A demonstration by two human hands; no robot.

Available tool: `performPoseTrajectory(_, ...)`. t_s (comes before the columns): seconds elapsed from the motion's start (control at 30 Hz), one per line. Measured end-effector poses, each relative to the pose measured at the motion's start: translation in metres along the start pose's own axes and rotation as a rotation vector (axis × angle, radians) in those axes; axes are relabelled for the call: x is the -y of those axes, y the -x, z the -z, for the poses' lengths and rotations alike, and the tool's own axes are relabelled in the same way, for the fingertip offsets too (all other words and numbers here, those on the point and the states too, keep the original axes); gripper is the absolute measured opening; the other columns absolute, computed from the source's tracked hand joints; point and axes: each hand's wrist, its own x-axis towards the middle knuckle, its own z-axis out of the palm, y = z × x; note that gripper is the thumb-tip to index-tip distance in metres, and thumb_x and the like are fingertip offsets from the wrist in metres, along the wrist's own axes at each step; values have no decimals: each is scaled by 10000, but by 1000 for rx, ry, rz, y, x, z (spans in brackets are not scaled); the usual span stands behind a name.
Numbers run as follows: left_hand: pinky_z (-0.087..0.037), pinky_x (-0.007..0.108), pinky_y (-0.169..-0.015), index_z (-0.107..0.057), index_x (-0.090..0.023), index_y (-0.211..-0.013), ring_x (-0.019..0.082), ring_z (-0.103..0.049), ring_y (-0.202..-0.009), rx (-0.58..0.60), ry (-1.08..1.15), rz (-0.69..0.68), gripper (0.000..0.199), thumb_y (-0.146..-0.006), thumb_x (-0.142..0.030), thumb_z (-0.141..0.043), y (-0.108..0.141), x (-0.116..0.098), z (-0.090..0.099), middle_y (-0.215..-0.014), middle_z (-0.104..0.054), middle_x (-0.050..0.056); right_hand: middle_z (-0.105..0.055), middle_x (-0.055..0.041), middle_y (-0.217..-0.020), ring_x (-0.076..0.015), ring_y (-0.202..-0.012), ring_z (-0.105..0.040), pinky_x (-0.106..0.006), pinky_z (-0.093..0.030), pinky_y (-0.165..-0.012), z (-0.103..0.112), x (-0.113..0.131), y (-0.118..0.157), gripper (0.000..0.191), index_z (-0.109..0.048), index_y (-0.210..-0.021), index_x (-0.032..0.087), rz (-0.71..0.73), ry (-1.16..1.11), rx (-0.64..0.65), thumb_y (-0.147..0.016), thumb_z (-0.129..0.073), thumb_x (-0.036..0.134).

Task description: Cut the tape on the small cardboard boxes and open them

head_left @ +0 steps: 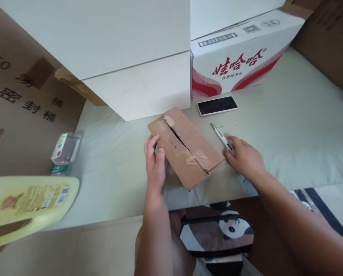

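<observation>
A small brown cardboard box (185,147) lies at an angle on the pale green cloth. Its top flaps meet along a dark, open seam, with torn tape near both ends. My left hand (155,165) grips the box's left edge, thumb and fingers bent against it. To the right of the box, my right hand (244,157) has its thumb and fingers closed on the back end of a utility knife (221,135). The knife's blade end points up and left, away from me, low over the cloth. My right fingertips are partly hidden.
A phone (217,105) lies behind the knife. White boxes (148,84) and a red-and-white printed carton (234,69) stand at the back. On the left are a large carton (22,126), a clear bottle (65,151) and a yellow jug (45,199). The cloth's front edge is near.
</observation>
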Motion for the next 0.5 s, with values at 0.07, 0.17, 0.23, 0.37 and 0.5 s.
performPoseTrajectory(0.07,-366,487,-1235,-576,-339,-1333,281,-393,-1504,-1,2,-12,494,-925,-616,-555,0,1,0,-1527,-482,73,-724,-146,-1027,-318,-876,-663,-415,-485,-747,6,5,1,523,-556,-1386,142,-71,-91,58,-900,-472,316)
performPoseTrajectory(0.17,-392,481,-1219,-584,-342,-1334,279,-409,-1493,0,11,-26,488,-926,-610,-558,0,2,1,-1519,-492,73,-668,-32,-773,-233,-715,-602,-360,-454,-691,15,11,7,456,-582,-1316,200,-70,-463,70,-885,-469,298)
performPoseTrajectory(0.23,-396,484,-1217,-589,-343,-1331,281,-420,-1486,2,18,-28,488,-922,-609,-568,0,3,1,-1515,-499,75,-612,2,-708,-187,-636,-542,-325,-438,-639,21,14,16,341,-632,-1187,237,-22,-799,28,-889,-475,293)
performPoseTrajectory(0.37,-383,496,-1223,-590,-332,-1331,285,-421,-1484,5,29,-43,495,-920,-607,-576,-1,4,0,-1503,-513,85,-618,-20,-753,-173,-644,-534,-298,-420,-569,41,21,45,246,-677,-1055,267,187,-1343,-5,-827,-615,333)
performPoseTrajectory(0.5,-371,497,-1227,-583,-321,-1344,284,-412,-1489,8,23,-65,484,-941,-588,-552,-1,6,0,-1509,-508,88,-596,4,-681,-164,-594,-529,-288,-447,-543,55,31,70,269,-639,-1152,353,454,-1512,132,-900,-651,445)
